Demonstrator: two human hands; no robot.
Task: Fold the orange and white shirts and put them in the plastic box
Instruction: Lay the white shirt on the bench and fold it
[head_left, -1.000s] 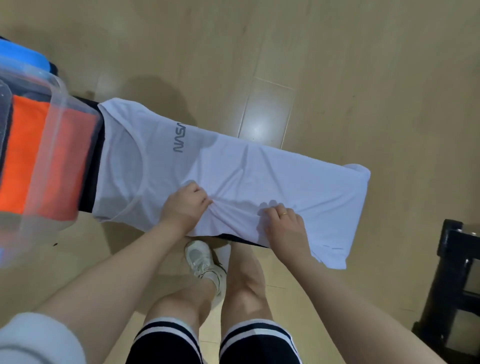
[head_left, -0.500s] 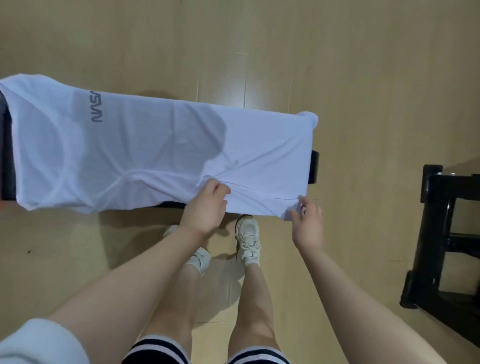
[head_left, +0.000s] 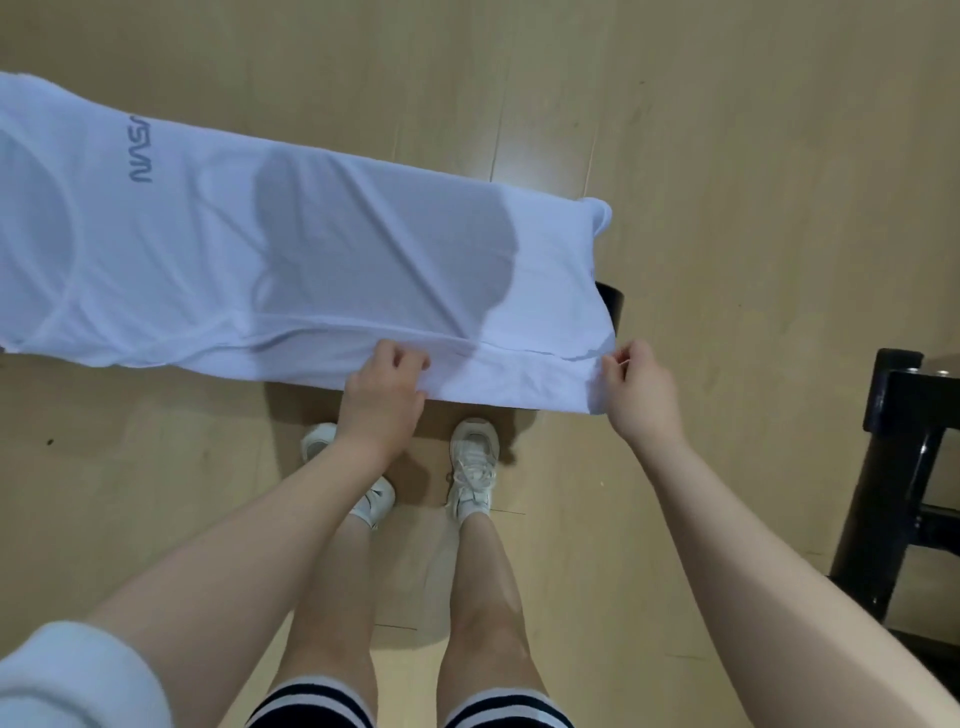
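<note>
1. Head view shows both my hands on the near edge of the white shirt, which lies stretched along a narrow black bench with its printed logo off to my left.
2. My left hand has moved along the near edge: a second ago it was bunching cloth near the shirt's middle, now it grips the folded-over edge closer to the hem, fingers curled round it.
3. My right hand has travelled out to the hem corner and pinches it between thumb and fingertips; a second ago it pressed down on the cloth further in.
4. The bunched wrinkles between my hands have gone; a long strip of the near side now lies turned over, drawn fairly taut between the two grips.
5. The plastic box with the orange shirt inside was at my left a second ago; it is out of frame now, since my head turned toward the hem.
6. I judge the lengthwise fold is nearly set at this end. Cross folds and the move to the box are not yet done.
</note>
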